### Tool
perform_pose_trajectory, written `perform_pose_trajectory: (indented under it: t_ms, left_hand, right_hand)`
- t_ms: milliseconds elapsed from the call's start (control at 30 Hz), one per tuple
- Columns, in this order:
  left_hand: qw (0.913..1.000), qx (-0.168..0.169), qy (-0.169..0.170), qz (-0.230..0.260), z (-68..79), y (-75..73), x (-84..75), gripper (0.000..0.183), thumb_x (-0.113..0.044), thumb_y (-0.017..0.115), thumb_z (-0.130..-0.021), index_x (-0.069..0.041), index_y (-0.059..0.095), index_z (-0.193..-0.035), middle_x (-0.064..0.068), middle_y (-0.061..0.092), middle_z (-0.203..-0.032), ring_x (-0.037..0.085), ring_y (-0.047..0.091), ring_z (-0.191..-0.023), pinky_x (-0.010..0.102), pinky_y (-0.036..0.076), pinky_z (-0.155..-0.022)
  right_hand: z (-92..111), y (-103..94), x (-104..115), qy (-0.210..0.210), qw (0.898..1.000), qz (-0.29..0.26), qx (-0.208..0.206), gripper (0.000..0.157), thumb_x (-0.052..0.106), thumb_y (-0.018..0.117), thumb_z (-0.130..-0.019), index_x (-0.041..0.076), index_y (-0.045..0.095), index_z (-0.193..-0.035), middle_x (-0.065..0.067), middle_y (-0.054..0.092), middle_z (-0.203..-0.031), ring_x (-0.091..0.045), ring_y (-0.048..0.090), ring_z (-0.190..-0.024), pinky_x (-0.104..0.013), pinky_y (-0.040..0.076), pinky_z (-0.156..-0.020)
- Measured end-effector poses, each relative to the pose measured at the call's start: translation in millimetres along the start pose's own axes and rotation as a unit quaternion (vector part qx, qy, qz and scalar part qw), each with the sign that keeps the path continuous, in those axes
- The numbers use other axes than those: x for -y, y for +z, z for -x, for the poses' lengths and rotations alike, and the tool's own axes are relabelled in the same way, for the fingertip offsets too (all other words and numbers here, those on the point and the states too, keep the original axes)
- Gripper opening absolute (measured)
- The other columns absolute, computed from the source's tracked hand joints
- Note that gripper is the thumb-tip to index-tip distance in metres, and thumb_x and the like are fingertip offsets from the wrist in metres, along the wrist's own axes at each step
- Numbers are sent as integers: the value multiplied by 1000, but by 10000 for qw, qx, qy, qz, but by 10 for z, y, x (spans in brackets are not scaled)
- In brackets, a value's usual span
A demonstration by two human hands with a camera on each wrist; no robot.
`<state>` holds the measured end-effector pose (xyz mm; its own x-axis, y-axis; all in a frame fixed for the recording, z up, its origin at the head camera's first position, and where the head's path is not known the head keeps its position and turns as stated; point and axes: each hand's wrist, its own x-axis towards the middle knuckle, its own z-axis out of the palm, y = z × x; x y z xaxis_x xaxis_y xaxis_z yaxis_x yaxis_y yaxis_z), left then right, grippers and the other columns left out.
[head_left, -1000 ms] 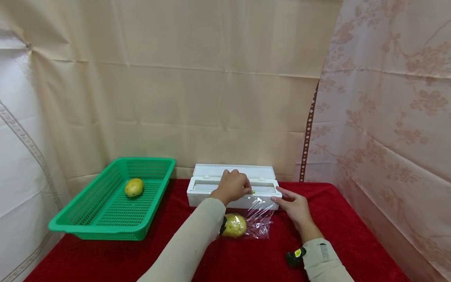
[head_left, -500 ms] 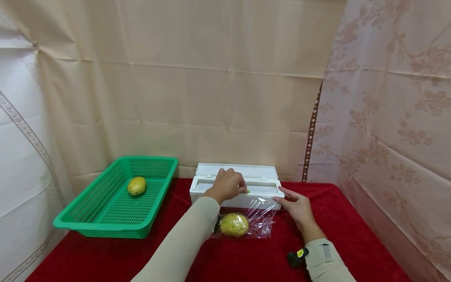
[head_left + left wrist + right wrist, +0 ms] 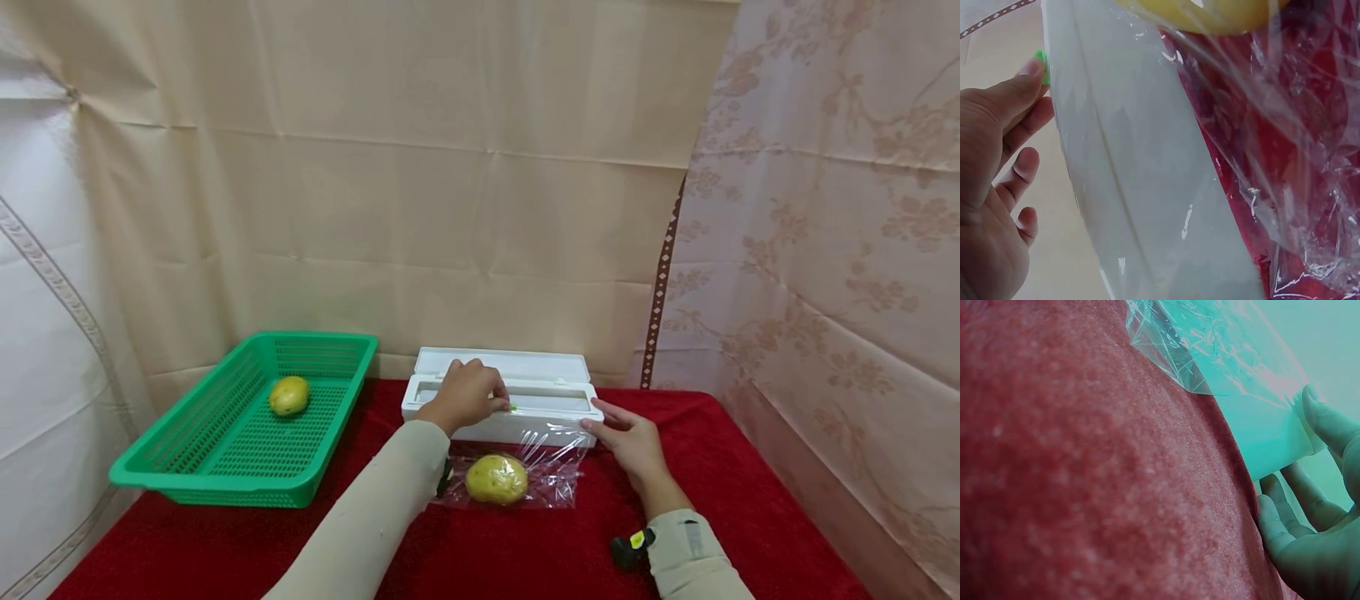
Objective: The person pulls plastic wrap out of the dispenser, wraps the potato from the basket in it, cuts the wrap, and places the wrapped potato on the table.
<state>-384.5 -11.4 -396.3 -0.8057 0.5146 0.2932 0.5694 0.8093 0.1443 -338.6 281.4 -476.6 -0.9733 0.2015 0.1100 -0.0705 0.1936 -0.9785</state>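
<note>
A white cling film dispenser [image 3: 480, 430] stands on the red cloth with its lid raised behind it. At its front top edge my left hand [image 3: 465, 395] pinches a small green slider [image 3: 1042, 67] between thumb and forefinger, the other fingers loosely curled. My right hand [image 3: 630, 446] grips the dispenser's right end, thumb [image 3: 1325, 419] at the front edge and fingers around the end. Clear cling film [image 3: 555, 483] hangs from that front edge down onto the cloth. Film wraps a yellow mango [image 3: 497, 479] lying just in front of the dispenser.
On the left stands a green slotted basket [image 3: 311, 467] with one yellow mango [image 3: 289, 395] inside. Red cloth [image 3: 540, 550] covers the table. Beige curtain [image 3: 420, 208] hangs close behind the dispenser, and a patterned curtain [image 3: 847, 292] borders the right side.
My left hand has slid leftward along the dispenser's front edge with the green slider, uncovering more of the mango to view. The right hand keeps its grip on the right end.
</note>
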Motion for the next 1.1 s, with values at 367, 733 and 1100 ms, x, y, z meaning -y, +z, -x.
perform_pose_trajectory:
  t_ms: [367,733,1100]
  left_hand:
    - [9999,-104,43,-116,21,33,64,13,-46,80,-88,-33,81,-85,-19,72,-88,9,50,-82,36,36,-82]
    - [9984,-242,201,-470,59,34,98,14,-46,78,-89,-33,80,-87,-18,72,-93,10,51,-85,38,37,-84]
    - [9974,-342,288,-561,89,29,145,12,-44,78,-90,-32,80,-87,-17,71,-93,10,53,-85,39,38,-83]
  right_hand:
    - [17,5,14,-12,10000,-35,-15,60,26,87,-85,11,66,-139,-21,69,-131,-4,70,-88,-25,60,-80]
    - [11,-16,15,-23,10000,11,21,62,28,87,-85,11,65,-140,-22,66,-136,-2,69,-90,-23,59,-82]
    - [0,-12,0,-80,10000,30,-8,61,27,88,-84,11,66,-139,-22,66,-136,-1,68,-91,-18,57,-79]
